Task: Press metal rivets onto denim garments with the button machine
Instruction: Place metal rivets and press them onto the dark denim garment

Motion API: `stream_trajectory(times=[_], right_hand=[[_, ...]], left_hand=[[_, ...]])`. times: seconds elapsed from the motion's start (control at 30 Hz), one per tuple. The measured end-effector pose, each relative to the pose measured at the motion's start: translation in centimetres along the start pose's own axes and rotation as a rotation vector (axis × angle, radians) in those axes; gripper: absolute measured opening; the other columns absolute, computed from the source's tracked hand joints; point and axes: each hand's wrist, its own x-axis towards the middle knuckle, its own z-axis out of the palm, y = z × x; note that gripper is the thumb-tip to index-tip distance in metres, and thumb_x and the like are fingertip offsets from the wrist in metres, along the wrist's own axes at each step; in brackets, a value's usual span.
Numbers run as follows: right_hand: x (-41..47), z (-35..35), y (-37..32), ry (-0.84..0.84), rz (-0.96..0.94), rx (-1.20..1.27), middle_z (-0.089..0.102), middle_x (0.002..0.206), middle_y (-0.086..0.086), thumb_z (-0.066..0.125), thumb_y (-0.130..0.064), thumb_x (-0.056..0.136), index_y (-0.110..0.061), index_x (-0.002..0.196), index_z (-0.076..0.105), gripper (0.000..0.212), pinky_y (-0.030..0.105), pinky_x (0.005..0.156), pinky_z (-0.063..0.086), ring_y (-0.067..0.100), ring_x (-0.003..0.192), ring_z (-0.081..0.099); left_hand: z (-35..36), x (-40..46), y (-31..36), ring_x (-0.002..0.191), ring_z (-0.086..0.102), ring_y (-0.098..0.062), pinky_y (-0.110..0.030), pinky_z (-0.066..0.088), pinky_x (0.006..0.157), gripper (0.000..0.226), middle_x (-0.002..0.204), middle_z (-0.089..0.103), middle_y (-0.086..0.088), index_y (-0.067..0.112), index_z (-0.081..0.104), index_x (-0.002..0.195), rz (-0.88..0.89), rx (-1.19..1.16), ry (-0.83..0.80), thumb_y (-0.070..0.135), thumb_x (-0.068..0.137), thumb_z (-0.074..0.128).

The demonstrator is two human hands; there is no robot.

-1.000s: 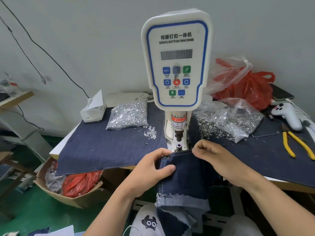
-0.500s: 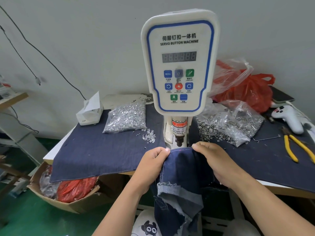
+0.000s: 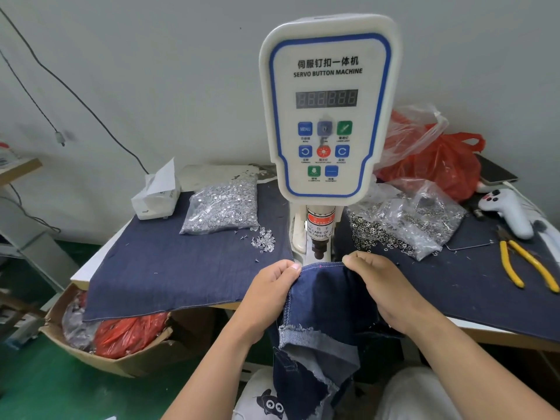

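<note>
Denim (image 3: pixel 324 298) hangs from the table edge, its stitched hem stretched left to right just under the punch (image 3: pixel 318 248) of the machine (image 3: pixel 327 101). Left hand (image 3: pixel 269 294) and right hand (image 3: pixel 383 286) each pinch one hem corner, equally near the punch

Garment workshop, button machine (image 3: pixel 327 110), rivet bags (image 3: pixel 222 207)

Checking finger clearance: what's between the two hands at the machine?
Head view: only the denim garment's stitched top edge, under the punch, spans left hand to right hand.
</note>
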Motion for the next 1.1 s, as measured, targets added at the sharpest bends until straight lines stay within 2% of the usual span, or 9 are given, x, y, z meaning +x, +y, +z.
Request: stream_trajectory(times=[0.07,0.2,0.3,0.47,0.67,0.77,0.87,0.97,1.1], right_hand=[[-0.03,0.03,0.1,0.01,0.003,-0.001,0.026,0.081,0.009,0.059,-0.051,0.076,-0.006,0.076,0.035,0.051,0.039,0.074,0.021,0.019,0.079,0.025],[-0.15,0.05,-0.03,0.029,-0.012,-0.026,0.021,0.082,0.015,0.059,-0.051,0.075,-0.012,0.073,0.031,0.049,0.04,0.07,0.018,0.02,0.077,0.022],[-0.15,-0.01,-0.08,0.03,-0.016,-0.048,0.02,0.082,0.011,0.058,-0.052,0.075,-0.02,0.072,0.027,0.044,0.039,0.067,0.016,0.019,0.075,0.02],[-0.03,-0.14,0.13,0.011,-0.017,-0.051,0.02,0.078,0.005,0.058,-0.05,0.076,-0.022,0.071,0.026,0.043,0.038,0.065,0.017,0.016,0.071,0.02],[0.18,-0.29,0.61,0.004,-0.032,-0.061,0.022,0.067,-0.006,0.058,-0.04,0.091,-0.025,0.063,0.032,0.041,0.036,0.061,0.018,0.008,0.061,0.021],[0.23,-0.34,0.8,0.01,-0.037,-0.08,0.024,0.065,-0.009,0.057,-0.039,0.092,-0.027,0.059,0.039,0.039,0.035,0.061,0.019,0.007,0.059,0.022],[0.13,-0.29,0.63,0.004,-0.025,-0.092,0.025,0.064,-0.007,0.057,-0.046,0.085,-0.027,0.059,0.041,0.036,0.035,0.061,0.02,0.008,0.059,0.023],[-0.08,-0.21,0.41,0.011,-0.028,-0.101,0.026,0.067,-0.004,0.057,-0.051,0.082,-0.025,0.062,0.04,0.036,0.038,0.063,0.02,0.011,0.063,0.024],[-0.59,-0.13,-0.11,0.009,-0.064,-0.122,0.024,0.067,-0.004,0.056,-0.045,0.083,-0.025,0.065,0.036,0.034,0.035,0.059,0.019,0.011,0.062,0.022]], left_hand=[[0.01,0.04,-0.01,0.074,0.038,-0.013,-0.037,0.033,0.072,0.032,0.073,0.044,0.007,0.028,0.047,0.071,-0.003,0.005,0.003,0.048,0.096,0.052],[0.09,0.14,-0.03,0.075,0.037,-0.015,-0.037,0.032,0.073,0.031,0.074,0.043,0.004,0.027,0.048,0.073,-0.004,-0.012,0.002,0.048,0.095,0.053],[0.14,0.2,-0.12,0.076,0.037,-0.016,-0.037,0.032,0.074,0.031,0.075,0.043,0.003,0.026,0.049,0.074,-0.003,-0.019,-0.001,0.048,0.095,0.053],[0.14,0.2,-0.08,0.077,0.039,-0.016,-0.038,0.034,0.075,0.03,0.077,0.046,0.002,0.024,0.052,0.078,-0.011,-0.017,-0.011,0.049,0.095,0.053],[0.15,0.08,0.06,0.077,0.041,-0.015,-0.037,0.035,0.074,0.031,0.078,0.048,0.001,0.023,0.054,0.08,-0.027,-0.013,-0.012,0.049,0.096,0.052],[0.13,-0.02,0.11,0.076,0.04,-0.014,-0.037,0.034,0.073,0.034,0.077,0.046,0.002,0.02,0.051,0.078,-0.02,-0.017,-0.014,0.048,0.097,0.052],[0.16,-0.06,0.14,0.077,0.039,-0.016,-0.037,0.034,0.074,0.045,0.077,0.045,0.001,0.01,0.046,0.079,-0.012,-0.002,-0.012,0.05,0.097,0.052],[0.14,-0.11,0.05,0.079,0.041,-0.016,-0.038,0.036,0.075,0.051,0.08,0.048,0.0,0.002,0.05,0.086,0.006,-0.012,-0.012,0.052,0.095,0.052],[-0.04,-0.52,-0.03,0.08,0.046,-0.012,-0.035,0.039,0.077,0.042,0.081,0.055,0.004,0.009,0.058,0.084,-0.001,-0.062,-0.035,0.049,0.098,0.055]])
